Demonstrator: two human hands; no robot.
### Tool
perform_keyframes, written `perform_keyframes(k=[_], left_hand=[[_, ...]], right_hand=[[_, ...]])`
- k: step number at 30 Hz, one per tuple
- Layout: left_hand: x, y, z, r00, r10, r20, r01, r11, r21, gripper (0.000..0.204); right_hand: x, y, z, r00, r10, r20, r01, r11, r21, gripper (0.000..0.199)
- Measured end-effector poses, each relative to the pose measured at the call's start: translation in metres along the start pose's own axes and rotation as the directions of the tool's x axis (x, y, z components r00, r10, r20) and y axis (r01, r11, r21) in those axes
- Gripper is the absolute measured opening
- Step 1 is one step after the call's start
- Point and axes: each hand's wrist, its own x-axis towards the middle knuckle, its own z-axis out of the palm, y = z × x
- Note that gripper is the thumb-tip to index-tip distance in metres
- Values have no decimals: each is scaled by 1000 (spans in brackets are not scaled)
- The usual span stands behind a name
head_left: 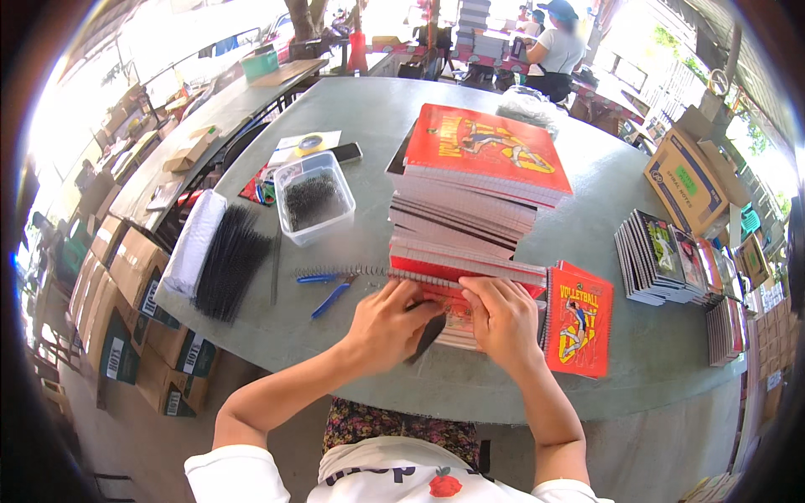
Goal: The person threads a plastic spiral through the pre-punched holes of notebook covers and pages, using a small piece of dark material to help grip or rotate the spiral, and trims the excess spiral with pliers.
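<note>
Both of my hands work at the near edge of a red-covered notebook (432, 267) in front of a tall stack. A dark spiral coil (335, 271) runs along that edge and sticks out to the left. My left hand (390, 323) is closed, fingers curled on the edge beside the coil, thumb toward the middle. My right hand (503, 314) grips the same edge farther right, thumb and fingers together. Its fingers partly hide the pages. Blue-handled pliers (333, 299) lie left of my left hand. Bound red notebooks (579, 323) lie right of my right hand.
The tall notebook stack (478, 201) rises beyond my hands. Left on the table are a plastic tub (319, 230) of small black pieces, a bundle of black coils (231, 264) and tape (311, 144). Dark-covered notebooks (658, 256) and a carton (683, 184) stand right. A person (558, 50) stands beyond.
</note>
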Motion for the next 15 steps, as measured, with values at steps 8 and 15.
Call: perform_keyframes(k=[8, 15], left_hand=[[-11, -3, 13, 930, 172, 324, -148, 984, -98, 32], [2, 16, 17, 914, 88, 395, -76, 996, -47, 30]], right_hand=[[-8, 17, -23, 999, 38, -27, -40, 997, -72, 10], [-15, 31, -25, 996, 83, 28, -86, 988, 124, 9]])
